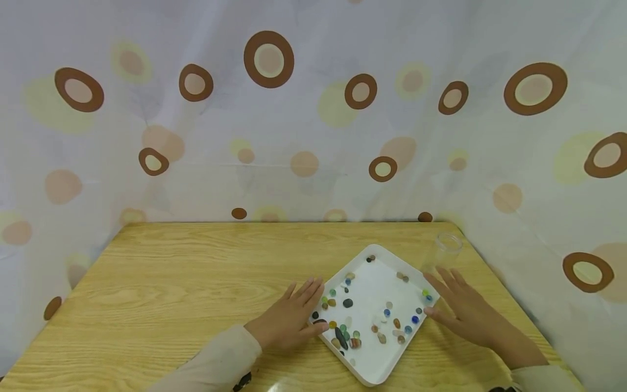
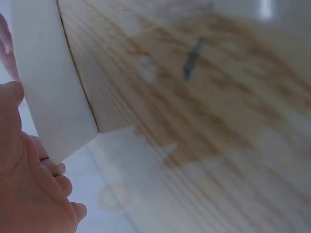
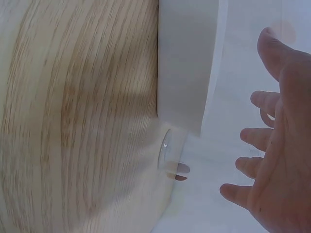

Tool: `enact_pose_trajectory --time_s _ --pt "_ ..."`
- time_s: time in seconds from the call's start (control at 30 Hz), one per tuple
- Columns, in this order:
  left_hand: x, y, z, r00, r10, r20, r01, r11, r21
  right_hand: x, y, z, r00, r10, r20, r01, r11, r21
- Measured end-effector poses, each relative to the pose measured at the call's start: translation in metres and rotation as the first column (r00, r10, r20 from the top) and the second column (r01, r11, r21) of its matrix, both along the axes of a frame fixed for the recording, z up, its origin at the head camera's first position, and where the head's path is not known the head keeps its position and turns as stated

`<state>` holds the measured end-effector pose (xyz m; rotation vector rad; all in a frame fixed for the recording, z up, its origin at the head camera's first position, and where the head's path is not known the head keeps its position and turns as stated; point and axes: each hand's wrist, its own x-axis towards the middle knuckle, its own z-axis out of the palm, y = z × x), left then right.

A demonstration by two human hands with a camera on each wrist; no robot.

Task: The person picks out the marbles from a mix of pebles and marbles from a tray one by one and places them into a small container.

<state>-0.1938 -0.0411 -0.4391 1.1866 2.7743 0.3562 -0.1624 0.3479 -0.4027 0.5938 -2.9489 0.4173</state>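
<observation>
A white rectangular tray (image 1: 364, 283) sits turned at an angle on the table, with many small coloured glass marbles and polished stones scattered inside it. My left hand (image 1: 289, 318) is at the tray's left edge, fingers straight, thumb reaching over the rim. In the left wrist view its fingers lie along the tray wall (image 2: 53, 97). On the other side my right hand (image 1: 467, 316) hovers by the right rim, fingers spread and nothing held. A long dark stone (image 1: 340, 338) lies among marbles near the left thumb.
Behind the right hand stands a clear, open-topped cup (image 1: 449, 242) close to the table's right edge. The wooden table (image 1: 196, 272) meets a patterned cloth (image 1: 303, 109) at the back and sides.
</observation>
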Motion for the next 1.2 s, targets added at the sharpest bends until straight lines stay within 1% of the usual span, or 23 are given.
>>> enact_pose_trajectory --time_s 0.1,0.2,0.37,0.47,0.63,0.73,0.87,1.0,1.2 --pt "0.001 0.000 0.000 1.000 0.001 -0.003 -0.001 1.000 -0.007 0.000 -0.003 -0.001 1.000 0.004 0.010 -0.004 1.000 0.005" --pt "0.002 0.000 0.001 1.000 -0.001 -0.004 0.001 1.000 -0.009 0.001 -0.009 -0.001 0.999 0.023 0.033 -0.023 1.000 -0.015" --pt "0.004 0.000 0.003 1.000 0.002 0.005 -0.002 1.000 -0.002 0.003 -0.031 -0.001 0.991 0.104 0.082 -0.094 0.988 -0.119" --pt "0.004 0.000 0.004 1.000 0.006 0.004 -0.006 1.000 -0.002 0.004 -0.048 -0.001 0.982 0.159 0.100 -0.143 0.979 -0.146" --pt "0.003 0.000 0.001 1.000 0.010 -0.002 -0.010 1.000 -0.009 0.005 -0.075 -0.008 0.959 0.263 0.103 -0.250 0.961 -0.121" --pt "0.002 0.000 0.000 1.000 0.011 -0.006 -0.011 1.000 -0.014 0.003 -0.090 -0.014 0.944 0.303 0.130 -0.290 0.951 -0.108" --pt "0.002 0.000 0.000 1.000 0.015 -0.009 -0.015 1.000 -0.018 -0.001 -0.103 -0.024 0.940 0.309 0.142 -0.301 0.951 -0.073" --pt "0.003 0.000 0.001 1.000 0.015 -0.011 -0.015 1.000 -0.016 -0.004 -0.111 -0.033 0.945 0.305 0.119 -0.302 0.952 -0.043" --pt "0.003 0.000 0.002 1.000 0.005 -0.016 -0.005 1.000 0.001 -0.004 -0.118 -0.037 0.946 0.303 0.118 -0.300 0.953 -0.041"
